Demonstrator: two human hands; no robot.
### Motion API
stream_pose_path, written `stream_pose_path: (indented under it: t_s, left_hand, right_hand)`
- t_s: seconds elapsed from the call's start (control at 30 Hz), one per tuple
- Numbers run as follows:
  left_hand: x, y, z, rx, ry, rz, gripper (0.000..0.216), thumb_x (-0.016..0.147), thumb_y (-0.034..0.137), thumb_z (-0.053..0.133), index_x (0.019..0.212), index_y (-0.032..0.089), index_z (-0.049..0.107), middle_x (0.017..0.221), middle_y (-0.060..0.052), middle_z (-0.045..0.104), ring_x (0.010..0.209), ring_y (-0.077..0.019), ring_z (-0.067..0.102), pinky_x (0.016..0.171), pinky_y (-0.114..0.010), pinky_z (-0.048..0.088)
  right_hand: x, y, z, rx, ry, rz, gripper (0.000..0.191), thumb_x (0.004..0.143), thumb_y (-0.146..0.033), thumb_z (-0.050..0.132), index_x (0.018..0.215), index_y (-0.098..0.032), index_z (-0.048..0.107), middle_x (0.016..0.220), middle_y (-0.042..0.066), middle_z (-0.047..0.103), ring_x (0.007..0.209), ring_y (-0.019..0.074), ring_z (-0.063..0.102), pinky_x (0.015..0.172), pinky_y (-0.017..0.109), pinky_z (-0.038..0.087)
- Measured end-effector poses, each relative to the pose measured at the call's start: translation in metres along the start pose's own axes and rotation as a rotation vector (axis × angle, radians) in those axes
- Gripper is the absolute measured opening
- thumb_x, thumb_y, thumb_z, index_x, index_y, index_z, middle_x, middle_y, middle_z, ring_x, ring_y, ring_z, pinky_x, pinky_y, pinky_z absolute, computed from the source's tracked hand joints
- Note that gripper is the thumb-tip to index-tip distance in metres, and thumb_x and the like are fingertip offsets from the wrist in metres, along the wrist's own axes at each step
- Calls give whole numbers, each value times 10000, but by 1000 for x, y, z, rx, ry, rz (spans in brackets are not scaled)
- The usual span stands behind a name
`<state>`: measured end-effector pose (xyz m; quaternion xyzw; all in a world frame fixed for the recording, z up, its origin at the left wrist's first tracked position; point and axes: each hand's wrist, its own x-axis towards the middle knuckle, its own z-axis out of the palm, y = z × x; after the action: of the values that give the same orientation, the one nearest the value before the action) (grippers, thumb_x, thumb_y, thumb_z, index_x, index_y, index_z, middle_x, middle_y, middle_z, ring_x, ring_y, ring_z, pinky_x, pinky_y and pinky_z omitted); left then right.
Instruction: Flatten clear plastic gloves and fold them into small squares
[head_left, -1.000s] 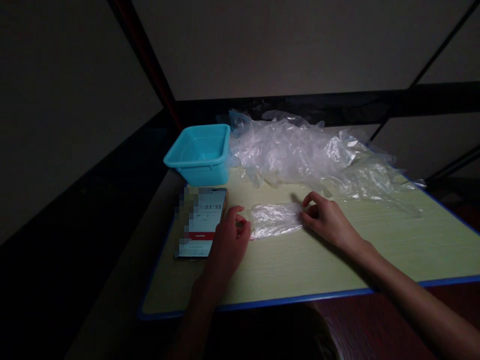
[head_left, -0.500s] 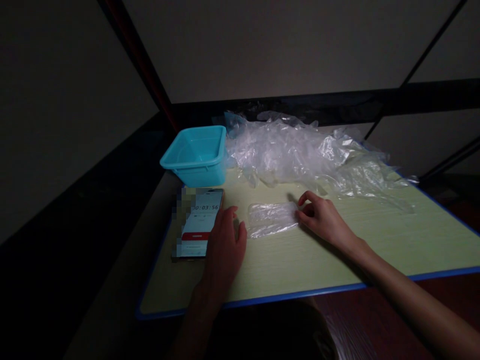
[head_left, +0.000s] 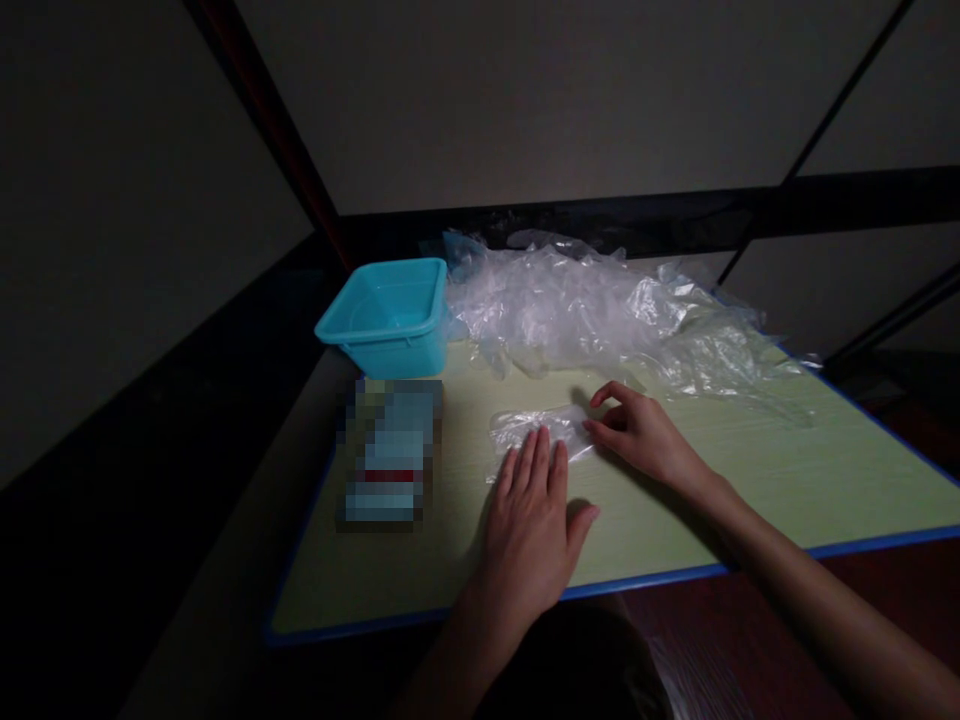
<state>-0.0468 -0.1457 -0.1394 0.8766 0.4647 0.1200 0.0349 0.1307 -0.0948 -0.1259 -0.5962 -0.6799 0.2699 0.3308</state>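
Observation:
A small clear plastic bag [head_left: 510,428] lies flattened on the pale table. Across its near part rests my left hand [head_left: 531,535], palm down and open, fingers stretched forward onto the film and thumb out to the side. At the bag's right end is my right hand [head_left: 637,432], its fingers curled and the thumb tip at the film's edge. It appears to pinch that edge, though the exact contact between fingertips and film is partly hidden.
A heap of crumpled clear plastic bags [head_left: 570,305] covers the back of the table. A turquoise basin [head_left: 397,350] stands at the back left, with a pixelated phone [head_left: 394,450] in front of it. The table [head_left: 675,540] has a blue edge.
My left hand has moved right, from beside the phone onto the small bag, and now lies flat. My right hand stays at the bag's right end.

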Motion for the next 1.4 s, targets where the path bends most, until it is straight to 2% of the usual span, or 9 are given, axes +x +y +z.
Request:
stream_pose_path:
  t_s: [0.13, 0.23, 0.37, 0.5, 0.77, 1.0, 1.1, 1.23, 1.4]
  left_hand:
    - [0, -1, 0, 13, 1, 5, 590, 904, 478, 342, 1349, 91, 323, 1456, -149, 237, 1346, -256, 171, 1080, -441, 234]
    - [1, -1, -1, 9, 9, 9, 576, 902, 462, 361, 1343, 92, 329, 1451, -153, 249, 1344, -260, 179, 1074, -448, 245]
    - [2, 0, -4, 10, 42, 11, 587, 872, 376, 467, 1355, 91, 295, 1457, -173, 224, 1350, -286, 136, 1071, -495, 222]
    - [3, -2, -6, -3, 113, -2, 551, 839, 233, 521, 1333, 95, 318, 1451, -190, 234, 1347, -311, 131, 1061, -527, 225]
    - [11, -23, -8, 21, 169, -35, 396, 815, 40, 466, 1208, 88, 461, 1365, -209, 381, 1277, -308, 337, 1009, -457, 366]
    - [18, -42, -8, -54, 282, -100, 611, 694, -154, 231, 1215, 70, 458, 1374, -202, 368, 1322, -263, 250, 1033, -451, 342]
    - [12, -39, -10, -149, 255, 35, 517, 762, -83, 285, 1225, 79, 448, 1402, -165, 347, 1336, -224, 224, 1067, -424, 300]
    - [4, -31, -19, -170, 97, 264, 437, 867, 154, 415, 1302, 141, 378, 1445, -99, 295, 1351, -209, 180, 1091, -440, 235]
    - [2, -28, -19, -109, -57, 341, 516, 875, 244, 448, 1363, 178, 295, 1449, -68, 287, 1351, -200, 177, 1097, -459, 180]
  right_hand:
    - [4, 8, -6, 61, 28, -4, 171, 745, -265, 501, 888, -181, 460, 544, -16, 557, 466, 134, 485, 457, 243, 346]
    - [8, 13, -7, 75, 39, -87, 216, 761, -206, 460, 974, -169, 461, 788, 67, 647, 631, 166, 571, 565, 279, 431]
    - [10, 13, -5, 61, -33, -163, 379, 733, -99, 415, 1105, -164, 437, 1013, 110, 635, 746, 173, 586, 642, 303, 459]
    - [8, 11, -4, 32, -45, -182, 415, 721, -85, 418, 1129, -157, 431, 965, 97, 631, 751, 175, 584, 642, 298, 456]
    - [-1, 13, -4, 77, -25, -135, 278, 727, -128, 448, 1002, -168, 438, 792, 51, 612, 677, 170, 579, 605, 285, 449]
    - [-33, -7, -2, 85, -71, -193, 103, 804, -136, 446, 887, -180, 489, 793, 39, 591, 713, 153, 569, 633, 275, 449]
    - [-49, -6, -6, -91, -63, -298, 160, 859, -171, 413, 916, -163, 562, 800, 56, 566, 723, 158, 548, 648, 292, 445]
    - [-61, 1, -10, -435, -83, -451, 284, 903, -236, 385, 1056, -163, 614, 779, 66, 529, 715, 177, 518, 638, 319, 428]
    - [-63, 1, -10, -630, -103, -468, 308, 907, -284, 401, 1117, -188, 604, 790, 60, 541, 691, 170, 512, 632, 312, 411]
